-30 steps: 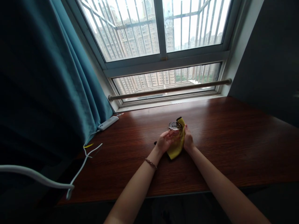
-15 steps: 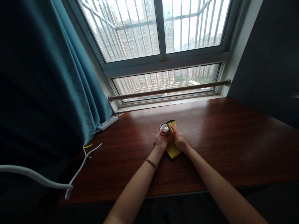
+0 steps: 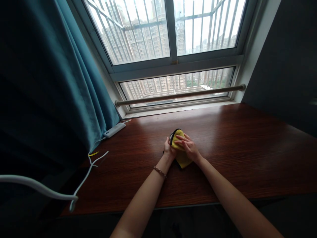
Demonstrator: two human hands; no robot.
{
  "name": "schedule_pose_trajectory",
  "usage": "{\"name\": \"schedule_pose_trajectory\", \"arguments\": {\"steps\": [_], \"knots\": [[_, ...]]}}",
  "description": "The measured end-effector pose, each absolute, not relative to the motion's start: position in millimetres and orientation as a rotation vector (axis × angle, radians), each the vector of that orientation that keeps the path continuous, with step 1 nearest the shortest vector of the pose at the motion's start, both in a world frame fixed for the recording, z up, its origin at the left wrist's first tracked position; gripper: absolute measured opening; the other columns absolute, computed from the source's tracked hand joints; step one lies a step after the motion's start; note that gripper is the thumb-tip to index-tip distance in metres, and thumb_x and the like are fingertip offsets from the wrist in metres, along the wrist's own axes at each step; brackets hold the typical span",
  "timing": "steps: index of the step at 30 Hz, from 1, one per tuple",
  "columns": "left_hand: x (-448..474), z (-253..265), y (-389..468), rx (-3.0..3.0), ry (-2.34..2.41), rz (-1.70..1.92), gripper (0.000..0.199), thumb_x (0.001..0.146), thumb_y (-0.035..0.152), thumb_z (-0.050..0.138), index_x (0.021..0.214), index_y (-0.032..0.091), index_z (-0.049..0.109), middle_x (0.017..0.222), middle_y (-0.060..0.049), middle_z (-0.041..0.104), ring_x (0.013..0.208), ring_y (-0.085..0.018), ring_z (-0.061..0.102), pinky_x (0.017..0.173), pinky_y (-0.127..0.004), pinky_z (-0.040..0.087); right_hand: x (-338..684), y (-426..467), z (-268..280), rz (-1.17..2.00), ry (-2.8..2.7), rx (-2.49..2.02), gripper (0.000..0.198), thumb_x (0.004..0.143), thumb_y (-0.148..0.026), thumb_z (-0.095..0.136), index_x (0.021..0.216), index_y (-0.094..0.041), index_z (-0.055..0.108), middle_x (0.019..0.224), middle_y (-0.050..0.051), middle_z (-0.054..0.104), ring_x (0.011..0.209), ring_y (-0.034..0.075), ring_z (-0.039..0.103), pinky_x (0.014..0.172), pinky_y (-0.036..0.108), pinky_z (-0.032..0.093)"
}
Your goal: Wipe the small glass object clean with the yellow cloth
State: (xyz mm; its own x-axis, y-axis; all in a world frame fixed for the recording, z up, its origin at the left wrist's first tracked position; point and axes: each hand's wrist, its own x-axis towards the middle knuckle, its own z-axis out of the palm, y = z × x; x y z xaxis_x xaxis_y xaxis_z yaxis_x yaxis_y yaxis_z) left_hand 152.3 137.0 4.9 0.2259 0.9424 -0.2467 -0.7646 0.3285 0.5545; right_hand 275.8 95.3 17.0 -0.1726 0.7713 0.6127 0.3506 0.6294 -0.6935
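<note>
Just above the desk, my left hand (image 3: 169, 149) is closed around a small, clear, round object (image 3: 171, 136) that looks like glass or plastic. Only its left rim shows, so I cannot tell its exact kind. A yellow cloth (image 3: 183, 160) with a black edge covers most of it. My right hand (image 3: 191, 147) presses the cloth onto the object from the right, fingers spread across the fabric. The cloth's lower part hangs between my wrists. A small dark bit peeks out left of my left wrist, too hidden to name.
The brown wooden desk (image 3: 237, 148) reaches to the window. A white power strip (image 3: 114, 130) lies by the blue curtain (image 3: 81, 82) at the left, with white cables (image 3: 84, 185) running toward me. A metal rail (image 3: 180, 96) crosses the lower window.
My right hand has drawn the cloth leftward over the clear object, which showed openly before and is now mostly covered. My left hand stays nearly in place.
</note>
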Motion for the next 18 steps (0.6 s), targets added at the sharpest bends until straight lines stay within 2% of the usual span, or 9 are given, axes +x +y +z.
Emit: {"name": "schedule_pose_trajectory", "arguments": {"steps": [4, 7, 13, 18], "knots": [[153.0, 4.8, 133.7, 0.398, 0.616, 1.102, 0.041, 0.083, 0.042, 0.031, 0.092, 0.012, 0.057, 0.074, -0.008, 0.062, 0.059, -0.016, 0.058, 0.054, -0.03, 0.046, 277.1, 96.9, 17.4, 0.446, -1.684, -0.946, 0.036, 0.088, -0.037, 0.03, 0.104, -0.028, 0.06, 0.12, -0.001, 0.051, 0.117, 0.019, 0.038, 0.101, 0.041, 0.025], [156.4, 8.9, 128.7, 0.512, 0.645, 0.984, 0.041, 0.081, 0.045, 0.034, 0.091, 0.012, 0.057, 0.068, -0.007, 0.062, 0.053, -0.016, 0.057, 0.046, -0.028, 0.043, 279.4, 98.2, 17.2, 0.452, -1.603, -0.972, 0.036, 0.088, -0.036, 0.03, 0.107, -0.027, 0.059, 0.123, 0.001, 0.048, 0.115, 0.019, 0.04, 0.1, 0.04, 0.027], [164.6, 12.3, 123.0, 0.669, 0.737, 0.955, 0.04, 0.078, 0.047, 0.041, 0.086, 0.011, 0.056, 0.055, -0.004, 0.057, 0.043, -0.013, 0.051, 0.042, -0.025, 0.04, 284.0, 100.8, 17.1, 0.44, -1.584, -1.0, 0.036, 0.087, -0.036, 0.031, 0.112, -0.026, 0.055, 0.123, 0.002, 0.048, 0.115, 0.019, 0.04, 0.1, 0.039, 0.027], [164.7, 6.7, 124.1, 0.682, 0.774, 1.01, 0.037, 0.075, 0.046, 0.044, 0.088, 0.013, 0.054, 0.06, -0.004, 0.058, 0.045, -0.013, 0.051, 0.042, -0.025, 0.04, 284.2, 99.5, 18.3, 0.364, -1.729, -1.013, 0.033, 0.086, -0.036, 0.034, 0.111, -0.029, 0.055, 0.127, -0.001, 0.044, 0.12, 0.021, 0.033, 0.101, 0.043, 0.022]]}}
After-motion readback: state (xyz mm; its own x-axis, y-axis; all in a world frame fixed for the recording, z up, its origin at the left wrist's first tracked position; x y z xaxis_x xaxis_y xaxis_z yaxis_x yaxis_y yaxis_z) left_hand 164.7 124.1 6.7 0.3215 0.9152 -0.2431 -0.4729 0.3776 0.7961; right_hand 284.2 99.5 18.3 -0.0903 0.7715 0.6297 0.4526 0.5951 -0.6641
